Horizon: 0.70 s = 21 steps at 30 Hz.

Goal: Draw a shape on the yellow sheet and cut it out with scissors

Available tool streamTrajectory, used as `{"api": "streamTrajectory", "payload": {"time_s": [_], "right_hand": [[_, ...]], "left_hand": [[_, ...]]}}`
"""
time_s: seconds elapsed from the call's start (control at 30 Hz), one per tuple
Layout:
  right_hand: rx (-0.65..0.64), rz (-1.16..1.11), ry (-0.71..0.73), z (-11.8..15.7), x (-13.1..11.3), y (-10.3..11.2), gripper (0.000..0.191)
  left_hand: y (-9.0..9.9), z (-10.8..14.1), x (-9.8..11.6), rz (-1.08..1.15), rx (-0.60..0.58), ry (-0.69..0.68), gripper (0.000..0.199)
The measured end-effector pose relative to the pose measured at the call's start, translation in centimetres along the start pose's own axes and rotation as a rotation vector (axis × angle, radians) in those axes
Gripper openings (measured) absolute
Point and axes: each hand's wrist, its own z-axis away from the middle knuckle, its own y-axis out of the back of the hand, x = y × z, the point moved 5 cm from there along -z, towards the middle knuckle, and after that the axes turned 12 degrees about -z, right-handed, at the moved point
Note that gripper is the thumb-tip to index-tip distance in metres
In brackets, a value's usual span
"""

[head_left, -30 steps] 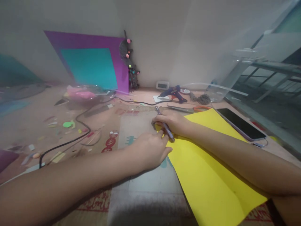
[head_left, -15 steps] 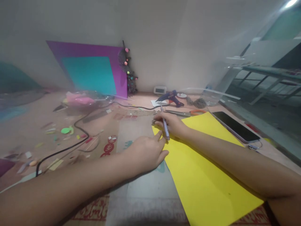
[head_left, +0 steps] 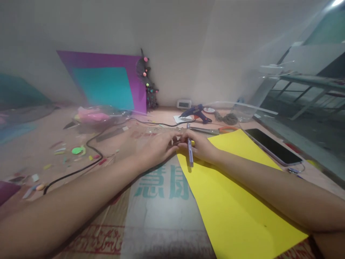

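My right hand (head_left: 199, 144) holds a slim lavender pen (head_left: 190, 153) upright between its fingers, with its forearm across the yellow sheet (head_left: 229, 201). My left hand (head_left: 161, 145) meets it at the far left corner of that sheet. The left fingers are bent and pinched together against the right fingertips. Whatever small thing lies between the two hands is too hidden to name. Under both hands is a whitish board (head_left: 172, 212) with teal printed characters, partly beneath the yellow sheet.
Behind my hands lie scissors (head_left: 228, 129) with orange handles and a dark blue glue gun (head_left: 198, 113); its black cord (head_left: 93, 147) runs left. A phone (head_left: 275, 145) lies at right. Paper scraps (head_left: 78, 150) litter the left. Purple and teal sheets (head_left: 104, 86) lean on the wall.
My left hand has moved forward from the sheet's left edge to meet my right fingertips, uncovering the board's teal characters. The right hand has barely moved and keeps the pen.
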Motion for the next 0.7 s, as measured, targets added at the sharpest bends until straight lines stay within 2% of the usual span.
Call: {"api": "streamTrajectory", "payload": {"time_s": [0.07,0.17,0.27,0.37,0.47,0.53,0.6,0.7], "right_hand": [[0.07,-0.137,-0.069,-0.1,0.3,0.5,0.024],[0.168,-0.463,-0.216,-0.2,1.1,1.3,0.035],[0.095,-0.678,-0.308,-0.1,1.3,0.9,0.041],[-0.057,-0.761,-0.343,0.2,0.8,-0.5,0.041],[-0.143,-0.782,-0.296,0.4,0.0,-1.5,0.038],[-0.113,-0.763,-0.237,0.3,-0.3,-1.5,0.037],[-0.046,-0.78,-0.237,0.1,0.0,-1.2,0.038],[0.055,-0.817,-0.296,0.0,1.0,-0.7,0.039]], "left_hand": [[0.2,0.0,-0.6,0.005,0.063,0.045,0.021],[0.4,0.0,-3.0,-0.017,0.126,0.254,0.024],[0.1,0.0,-5.3,-0.112,0.071,0.355,0.025],[-0.3,0.0,-6.3,-0.228,0.042,0.323,0.026],[-0.2,0.2,-6.2,-0.292,0.097,0.333,0.033],[0.2,0.3,-5.7,-0.294,0.157,0.342,0.035],[0.6,0.4,-4.8,-0.265,0.2,0.3,0.031],[0.6,0.2,-3.2,-0.182,0.146,0.113,0.023]]}}
